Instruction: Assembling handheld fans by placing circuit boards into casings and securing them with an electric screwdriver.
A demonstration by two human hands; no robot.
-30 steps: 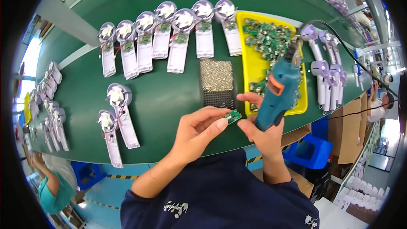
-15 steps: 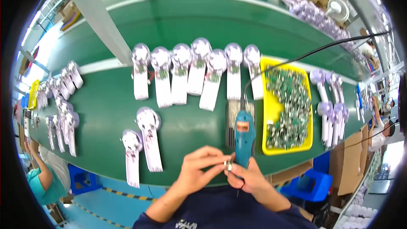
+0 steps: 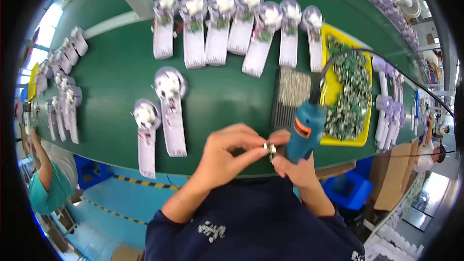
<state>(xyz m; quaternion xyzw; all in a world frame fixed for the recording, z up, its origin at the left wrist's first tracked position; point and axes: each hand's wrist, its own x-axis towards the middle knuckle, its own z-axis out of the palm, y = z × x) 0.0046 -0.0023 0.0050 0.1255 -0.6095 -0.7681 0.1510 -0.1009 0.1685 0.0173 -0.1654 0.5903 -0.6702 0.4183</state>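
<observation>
My left hand (image 3: 226,155) is closed, thumb and forefinger pinching a small shiny metal part (image 3: 269,148) just above the bench's near edge. My right hand (image 3: 300,166) is wrapped round the lower end of a teal electric screwdriver (image 3: 308,126), which leans with its corded end up and to the right. Its thumb and forefinger also reach the metal part, beside the left fingertips. The screwdriver's tip is hidden by the right hand. Beyond the hands lies a dark ribbed block (image 3: 285,113) with rows of thin metal pins or screws (image 3: 295,88) on it.
On the green bench (image 3: 220,101), a yellow tray (image 3: 344,141) holds many small circuit boards (image 3: 355,92). White-and-purple handled housings (image 3: 215,43) line the back, two more (image 3: 173,116) lie left, others right (image 3: 384,111). A black cord (image 3: 411,75) arches over the tray. A co-worker (image 3: 53,179) sits at far left.
The view has shifted, so the bench sits higher in the picture. The screwdriver has tilted rightward and its body has turned. Both hands still meet at the small metal part.
</observation>
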